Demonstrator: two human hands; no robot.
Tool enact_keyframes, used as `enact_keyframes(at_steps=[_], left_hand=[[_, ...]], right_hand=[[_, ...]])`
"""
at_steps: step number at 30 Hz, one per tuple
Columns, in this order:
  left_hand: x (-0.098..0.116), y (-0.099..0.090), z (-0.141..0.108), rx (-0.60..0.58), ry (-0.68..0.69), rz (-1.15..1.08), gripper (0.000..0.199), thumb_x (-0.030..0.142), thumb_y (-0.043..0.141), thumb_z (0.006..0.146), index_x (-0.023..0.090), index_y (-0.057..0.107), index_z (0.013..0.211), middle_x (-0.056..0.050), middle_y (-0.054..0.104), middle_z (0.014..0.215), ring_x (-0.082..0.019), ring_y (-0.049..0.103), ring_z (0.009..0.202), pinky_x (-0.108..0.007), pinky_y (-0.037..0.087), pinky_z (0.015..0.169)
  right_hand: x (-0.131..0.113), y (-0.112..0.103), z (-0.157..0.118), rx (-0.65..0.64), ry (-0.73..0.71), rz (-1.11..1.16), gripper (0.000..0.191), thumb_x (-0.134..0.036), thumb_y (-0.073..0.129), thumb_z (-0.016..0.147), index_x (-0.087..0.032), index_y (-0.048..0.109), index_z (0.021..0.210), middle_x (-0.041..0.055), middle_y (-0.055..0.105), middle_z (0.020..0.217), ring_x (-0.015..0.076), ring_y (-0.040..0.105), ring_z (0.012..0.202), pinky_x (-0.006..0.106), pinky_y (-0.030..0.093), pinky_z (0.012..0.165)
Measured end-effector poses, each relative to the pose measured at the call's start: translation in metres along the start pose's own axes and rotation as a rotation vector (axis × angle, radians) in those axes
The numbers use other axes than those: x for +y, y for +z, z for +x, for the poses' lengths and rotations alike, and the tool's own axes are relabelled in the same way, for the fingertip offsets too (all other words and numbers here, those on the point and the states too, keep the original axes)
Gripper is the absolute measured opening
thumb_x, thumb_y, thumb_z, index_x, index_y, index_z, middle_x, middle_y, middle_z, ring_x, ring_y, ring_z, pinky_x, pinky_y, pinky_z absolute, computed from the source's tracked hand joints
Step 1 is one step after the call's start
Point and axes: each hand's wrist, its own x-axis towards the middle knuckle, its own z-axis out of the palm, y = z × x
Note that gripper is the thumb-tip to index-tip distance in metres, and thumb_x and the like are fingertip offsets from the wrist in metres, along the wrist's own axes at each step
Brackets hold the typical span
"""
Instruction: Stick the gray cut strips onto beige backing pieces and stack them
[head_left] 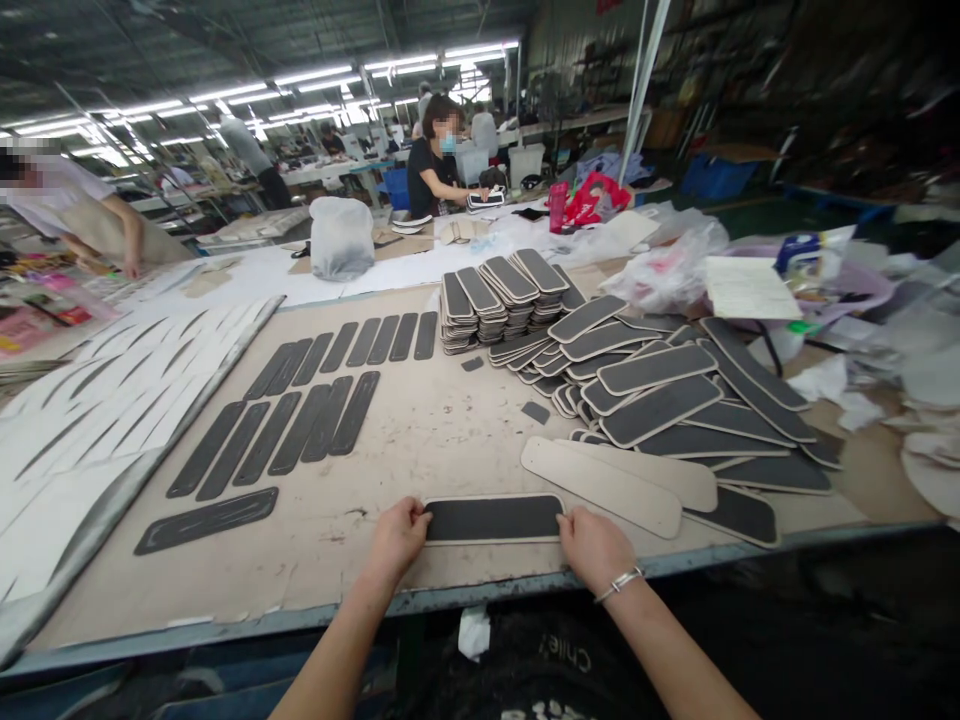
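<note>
A long rounded panel (pixel 493 519), dark grey with a beige border, lies across the front of the table between my hands. My left hand (pixel 402 535) pinches its left end between thumb and fingers. At the other end my right hand (pixel 594 545), with a bracelet on the wrist, grips the right edge. Just right of it, beige panels (pixel 607 485) lie face down beside a loose heap of bordered panels (pixel 660 410). To the left, dark strips (pixel 274 435) without a border are laid out in rows, and one dark strip (pixel 206 520) lies crosswise in front.
Neat stacks of panels (pixel 502 300) stand behind the heap. White sheets (pixel 97 400) cover the left side. A white plastic bag (pixel 341 238) sits at the back, and plastic bags with a purple basket (pixel 862 280) are at right. Co-workers stand across and at far left.
</note>
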Motion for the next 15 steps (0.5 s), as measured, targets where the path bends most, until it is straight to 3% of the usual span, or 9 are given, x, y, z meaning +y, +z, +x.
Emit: enact_keyframes(at_steps=[6,9,13,15], left_hand=[[-0.003,0.002,0.0,0.021,-0.01,-0.083,0.006,0.021,0.054,0.076,0.019,0.049,0.075,0.004,0.054,0.057,-0.011,0.052,0.056,-0.021,0.034,0.055],[-0.006,0.004,-0.009,0.117,0.036,-0.101,0.015,0.024,0.056,0.076,0.018,0.05,0.09,0.004,0.054,0.061,-0.012,0.054,0.059,-0.022,0.039,0.058],[-0.004,0.01,-0.035,0.339,0.289,-0.052,0.022,0.023,0.045,0.084,0.017,0.052,0.105,-0.006,0.057,0.09,-0.015,0.057,0.083,-0.029,0.046,0.076],[0.006,0.016,-0.049,0.347,0.473,-0.013,0.029,0.022,0.039,0.087,0.018,0.05,0.114,-0.01,0.054,0.108,-0.018,0.053,0.101,-0.033,0.043,0.089]], right_hand=[[0.002,0.001,0.001,0.01,-0.026,0.01,0.033,-0.038,0.032,0.086,-0.02,0.056,0.073,0.0081,0.066,0.071,0.0227,0.063,0.07,0.031,0.037,0.057],[0.004,0.001,0.001,0.001,-0.039,0.025,0.034,-0.04,0.031,0.086,-0.02,0.055,0.071,0.0076,0.066,0.068,0.0227,0.063,0.068,0.031,0.036,0.056],[0.006,0.004,0.002,-0.03,-0.051,0.043,0.036,-0.041,0.03,0.086,-0.021,0.054,0.07,0.0073,0.065,0.066,0.0228,0.062,0.065,0.031,0.034,0.055],[0.006,0.005,0.003,-0.028,-0.064,0.043,0.035,-0.041,0.029,0.086,-0.022,0.054,0.07,0.0072,0.065,0.066,0.023,0.062,0.065,0.031,0.034,0.054]])
